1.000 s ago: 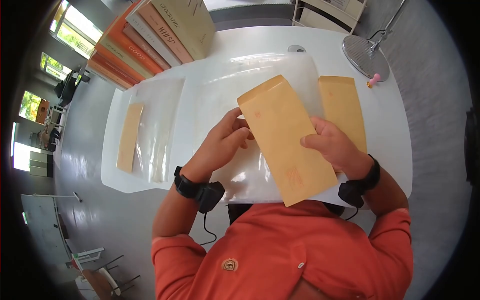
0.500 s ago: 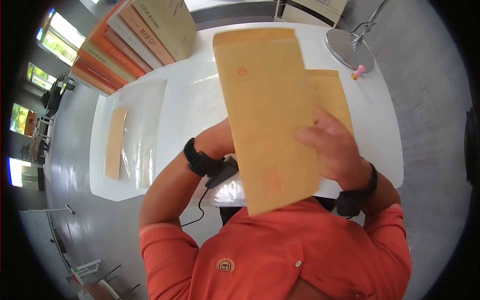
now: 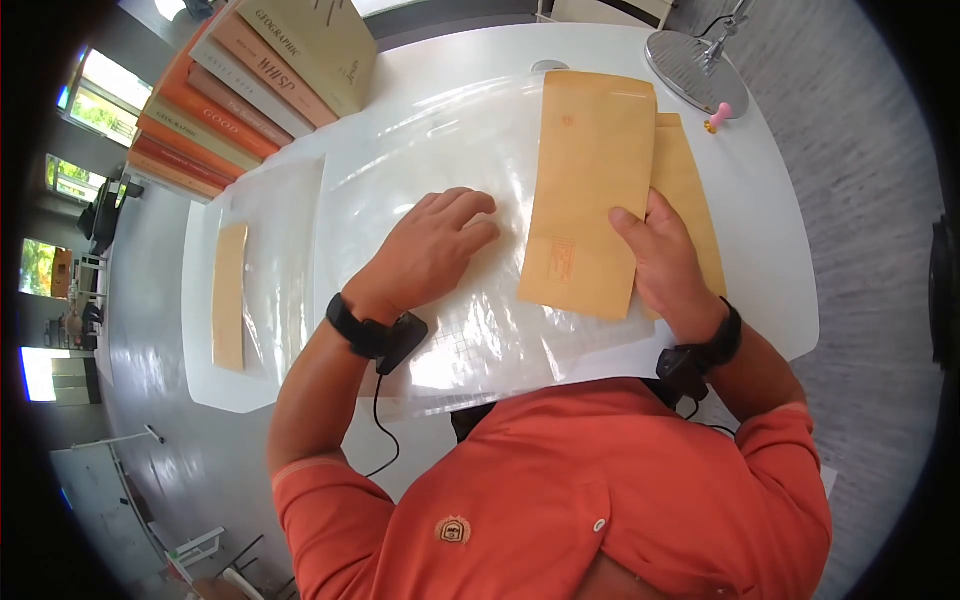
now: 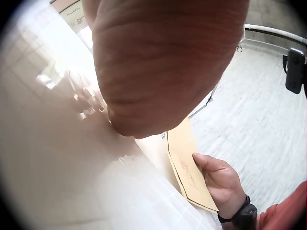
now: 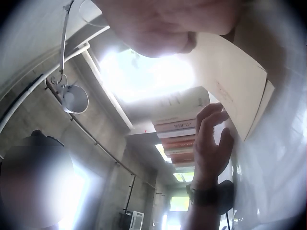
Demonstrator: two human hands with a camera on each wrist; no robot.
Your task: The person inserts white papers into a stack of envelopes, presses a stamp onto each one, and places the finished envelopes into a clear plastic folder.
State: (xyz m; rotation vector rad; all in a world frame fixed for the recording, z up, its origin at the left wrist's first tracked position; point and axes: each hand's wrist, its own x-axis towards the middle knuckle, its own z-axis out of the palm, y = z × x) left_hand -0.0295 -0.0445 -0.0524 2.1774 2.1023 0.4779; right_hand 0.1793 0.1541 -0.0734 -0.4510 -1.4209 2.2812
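In the head view my right hand (image 3: 665,260) grips a tan paper envelope (image 3: 590,180) by its right edge, thumb on the upper face. Red print marks its lower part. A second tan envelope (image 3: 690,190) lies partly hidden beneath it. My left hand (image 3: 430,245) is over a large clear plastic sheet (image 3: 400,165), apart from the envelope, its fingers loosely bent and holding nothing. In the left wrist view, the heel of the left hand (image 4: 163,67) covers the middle, with the held envelope (image 4: 184,165) beyond it.
A clear plastic sleeve (image 3: 285,265) with a narrow tan paper piece (image 3: 230,300) lies on the left of the white table (image 3: 790,270). A row of books (image 3: 260,85) stands at the back left. A lamp base (image 3: 690,70) and a pink pushpin-shaped object (image 3: 720,117) are at the back right.
The right hand lifted the envelope towards the head camera, then lowered it to the right over the other envelope. My left hand left the envelope's edge and came down over the plastic sheet.
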